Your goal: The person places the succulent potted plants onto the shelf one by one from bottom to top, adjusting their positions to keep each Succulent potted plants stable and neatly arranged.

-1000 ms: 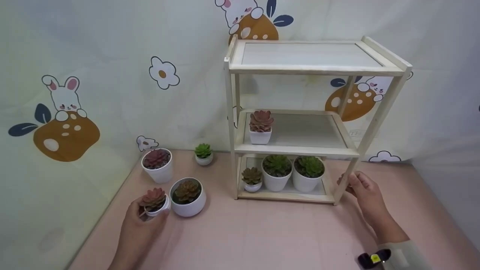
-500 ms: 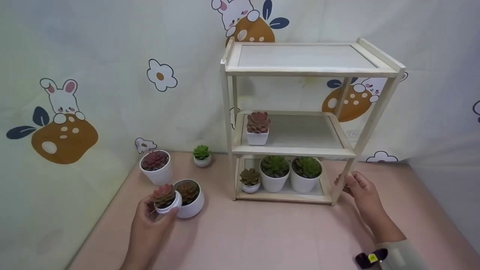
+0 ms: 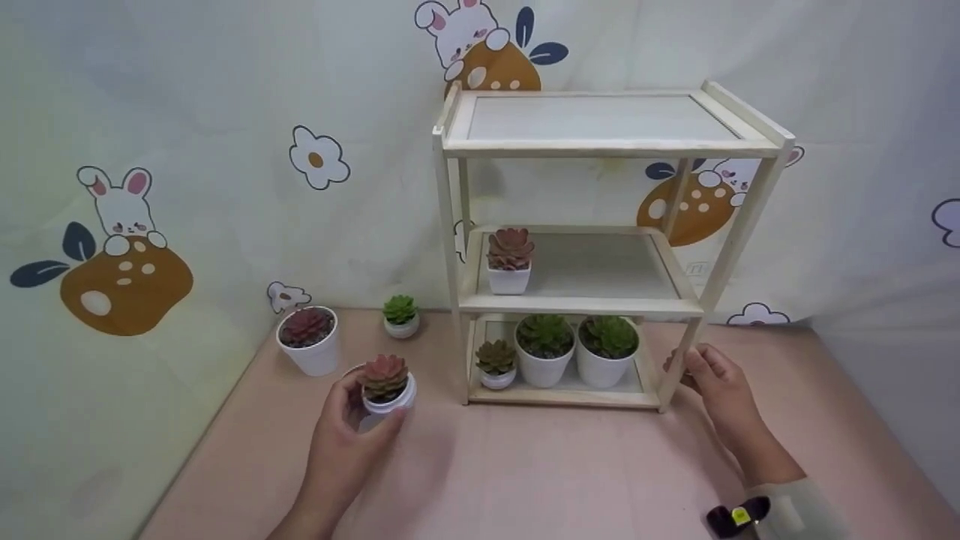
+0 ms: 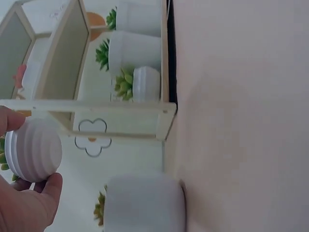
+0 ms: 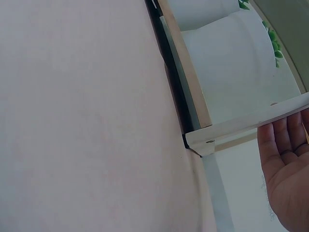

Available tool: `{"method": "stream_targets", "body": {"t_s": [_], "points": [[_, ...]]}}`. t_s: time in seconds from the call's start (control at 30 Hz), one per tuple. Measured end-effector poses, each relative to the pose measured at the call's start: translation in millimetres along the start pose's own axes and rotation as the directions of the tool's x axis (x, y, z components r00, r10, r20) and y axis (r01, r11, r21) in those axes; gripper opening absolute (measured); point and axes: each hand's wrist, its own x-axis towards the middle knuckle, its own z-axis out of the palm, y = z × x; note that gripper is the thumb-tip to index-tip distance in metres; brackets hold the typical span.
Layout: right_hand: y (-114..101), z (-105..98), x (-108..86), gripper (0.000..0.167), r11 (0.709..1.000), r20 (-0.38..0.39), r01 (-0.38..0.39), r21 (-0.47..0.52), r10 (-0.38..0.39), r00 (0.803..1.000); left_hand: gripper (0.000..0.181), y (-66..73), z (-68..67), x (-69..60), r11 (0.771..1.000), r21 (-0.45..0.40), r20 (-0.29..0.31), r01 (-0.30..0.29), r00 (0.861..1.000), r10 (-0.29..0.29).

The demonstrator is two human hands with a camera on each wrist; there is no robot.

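My left hand (image 3: 349, 439) grips a small ribbed white pot (image 4: 39, 150) with a reddish succulent (image 3: 385, 377), held upright above the table. In the left wrist view, the thumb and fingertips of the left hand (image 4: 29, 193) press on opposite sides of the pot. Behind it a larger white pot (image 4: 145, 203) is mostly hidden in the head view. My right hand (image 3: 727, 405) holds the right front post of the wooden shelf (image 3: 581, 304); in the right wrist view its fingers (image 5: 282, 135) bend behind the post.
On the lower tier stand a small pot (image 3: 497, 379) and two larger pots (image 3: 545, 367), (image 3: 607, 367) with green succulents. A square pot (image 3: 510, 280) is on the middle tier's left. A dark red succulent's pot (image 3: 319, 356) and a small green one (image 3: 401, 326) stand left of the shelf.
My left hand has carried the small pot to the right, from beside the larger pot to in front of it. The right hand stays at the post. The head view has shifted slightly.
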Motion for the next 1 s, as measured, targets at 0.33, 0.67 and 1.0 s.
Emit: {"method": "stream_targets", "body": {"t_s": [0.33, 0.67, 1.0], "points": [[-1.2, 0.8, -1.3, 0.048, 1.0, 0.006, 0.006, 0.003, -0.006, 1.0, 0.069, 21.0, 38.5, 0.5, 0.994, -0.089, 0.077, -0.064, 0.994, 0.071], [-0.2, 1.6, -1.3, 0.048, 1.0, -0.001, 0.017, 0.012, -0.017, 1.0, 0.069, 33.5, 67.4, 2.1, 0.982, -0.119, 0.119, -0.148, 0.98, 0.162], [0.0, 0.5, -0.3, 0.054, 1.0, -0.002, 0.015, 0.02, -0.015, 1.0, 0.069, 53.7, 95.7, 5.9, 0.974, -0.115, 0.131, -0.194, 0.969, 0.208]]}}
